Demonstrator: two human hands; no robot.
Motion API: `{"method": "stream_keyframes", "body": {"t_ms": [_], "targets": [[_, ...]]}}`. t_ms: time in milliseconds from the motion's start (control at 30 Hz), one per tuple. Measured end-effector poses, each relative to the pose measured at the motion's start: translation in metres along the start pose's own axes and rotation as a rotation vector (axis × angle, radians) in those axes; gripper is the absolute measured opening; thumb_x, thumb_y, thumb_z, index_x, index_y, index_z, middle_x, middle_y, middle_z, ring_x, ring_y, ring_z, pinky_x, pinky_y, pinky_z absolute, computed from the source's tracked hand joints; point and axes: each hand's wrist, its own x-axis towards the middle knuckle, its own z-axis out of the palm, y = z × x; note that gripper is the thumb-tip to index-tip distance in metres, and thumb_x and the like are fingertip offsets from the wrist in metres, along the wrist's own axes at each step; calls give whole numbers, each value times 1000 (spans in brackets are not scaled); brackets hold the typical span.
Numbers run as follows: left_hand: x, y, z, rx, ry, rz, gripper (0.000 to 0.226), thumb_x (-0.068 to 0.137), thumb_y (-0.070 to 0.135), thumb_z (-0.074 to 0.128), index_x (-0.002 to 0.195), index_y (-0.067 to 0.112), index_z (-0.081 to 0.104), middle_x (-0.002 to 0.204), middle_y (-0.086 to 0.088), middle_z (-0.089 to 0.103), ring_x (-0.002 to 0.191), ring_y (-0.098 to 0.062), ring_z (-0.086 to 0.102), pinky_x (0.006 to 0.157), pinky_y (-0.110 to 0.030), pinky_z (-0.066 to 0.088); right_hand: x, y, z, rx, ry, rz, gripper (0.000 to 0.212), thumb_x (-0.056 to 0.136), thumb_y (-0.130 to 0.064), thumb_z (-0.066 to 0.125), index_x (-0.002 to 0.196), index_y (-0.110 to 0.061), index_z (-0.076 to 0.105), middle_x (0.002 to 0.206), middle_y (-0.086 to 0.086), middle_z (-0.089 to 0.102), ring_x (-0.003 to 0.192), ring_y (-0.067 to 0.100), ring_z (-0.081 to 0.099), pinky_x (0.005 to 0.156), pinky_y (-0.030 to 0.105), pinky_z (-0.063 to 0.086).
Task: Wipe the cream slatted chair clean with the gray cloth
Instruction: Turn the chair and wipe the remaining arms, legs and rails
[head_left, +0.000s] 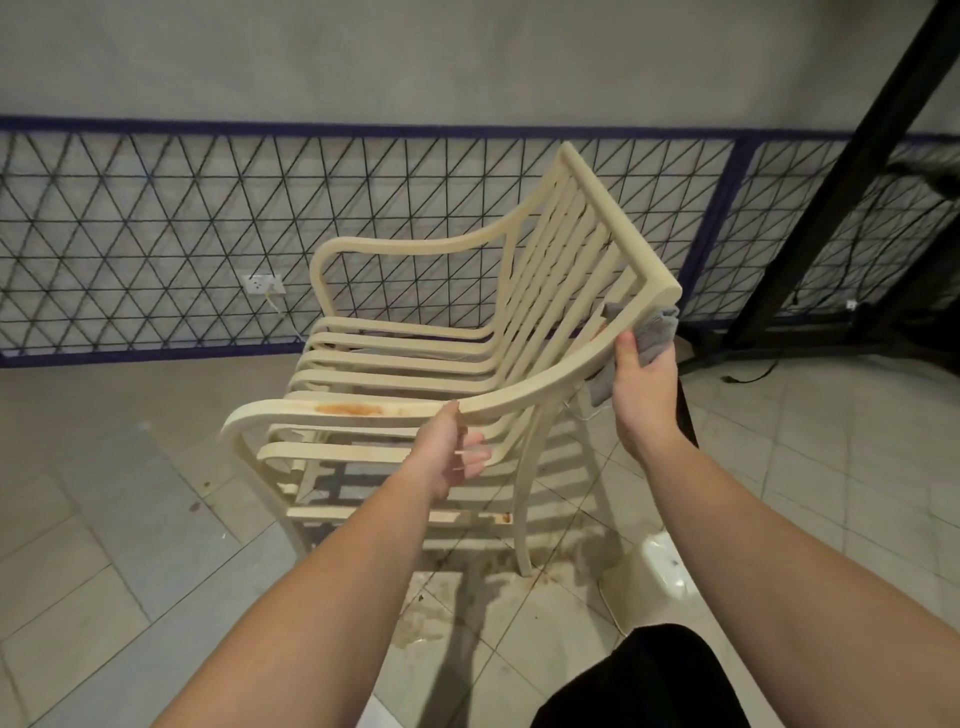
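The cream slatted chair (415, 358) stands tilted on the tiled floor, its backrest up at the right. An orange-brown stain marks its near armrest. My left hand (451, 453) grips that near armrest from below, just right of the stain. My right hand (643, 384) holds the bunched gray cloth (655, 332) against the rear end of the same armrest, just under the backrest's near corner. Part of the cloth hangs behind the armrest.
A black wire mesh fence with a blue frame (156, 228) runs behind the chair, with a wall socket (263, 284) low on it. A black slanted post (841, 171) rises at the right. The tiles under the chair (447, 597) are wet and dirty.
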Motion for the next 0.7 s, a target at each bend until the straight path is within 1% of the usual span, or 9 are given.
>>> {"method": "stream_keyframes", "body": {"t_ms": [67, 133, 200, 267, 367, 400, 467, 533, 700], "targets": [[-4, 2, -1, 421, -74, 109, 40, 102, 40, 49, 114, 6, 67, 93, -6, 74, 72, -21, 67, 70, -34, 55, -8, -1, -4, -33, 43, -30, 39, 101, -32, 54, 138, -32, 43, 126, -14, 58, 121, 6, 54, 110, 36, 42], [-5, 10, -3, 687, -35, 403, 27, 96, 34, 57, 98, 11, 72, 83, -1, 75, 60, -13, 63, 62, -28, 49, -14, -6, -11, -47, 147, -88, 45, 102, -32, 51, 144, -28, 36, 132, -8, 55, 125, 10, 52, 111, 34, 40], [1, 23, -8, 888, 130, 725, 17, 92, 36, 61, 93, 22, 71, 83, 7, 73, 70, -6, 63, 67, -26, 48, -14, -19, -21, -51, 215, -260, 50, 102, -28, 51, 147, -26, 28, 142, -1, 46, 131, 11, 47, 113, 30, 38], [9, 37, -20, 1138, 188, 890, 21, 91, 39, 65, 108, 26, 68, 102, 11, 69, 93, -8, 62, 84, -29, 50, -6, -41, -33, -195, 186, -467, 54, 101, -25, 52, 149, -25, 26, 148, 2, 35, 135, 9, 40, 114, 25, 35], [28, 45, -43, 1527, 117, 785, 46, 90, 46, 66, 131, 26, 59, 128, 5, 60, 118, -19, 56, 101, -37, 48, 24, -77, -44, -887, 49, -699, 50, 97, -28, 57, 143, -26, 39, 147, 3, 34, 135, 16, 33, 116, 34, 29], [31, 45, -47, 1615, 103, 727, 42, 91, 45, 65, 129, 27, 59, 128, 4, 60, 117, -22, 57, 99, -38, 49, 30, -84, -43, -1161, -18, -803, 46, 95, -30, 57, 140, -27, 45, 146, 2, 38, 136, 19, 32, 119, 39, 24], [37, 42, -53, 1673, 91, 684, 17, 91, 37, 60, 106, 28, 62, 115, 2, 64, 103, -25, 60, 88, -40, 53, 35, -81, -38, -1476, -208, -971, 41, 92, -28, 56, 133, -23, 55, 141, 0, 51, 137, 19, 37, 124, 43, 10], [40, 39, -55, 1664, 99, 690, 4, 90, 27, 54, 90, 26, 58, 100, 1, 65, 90, -25, 60, 79, -42, 55, 26, -60, -34, -1629, -349, -1096, 36, 92, -27, 57, 126, -19, 62, 135, 1, 60, 136, 19, 44, 124, 42, 1], [44, 35, -60, 1648, 126, 742, 12, 91, 26, 51, 93, 27, 63, 94, 3, 66, 85, -25, 61, 72, -38, 56, -7, -14, -25, -1519, -670, -1121, 34, 90, -11, 61, 122, -21, 64, 124, 0, 67, 120, 19, 57, 120, 38, 27]]}}
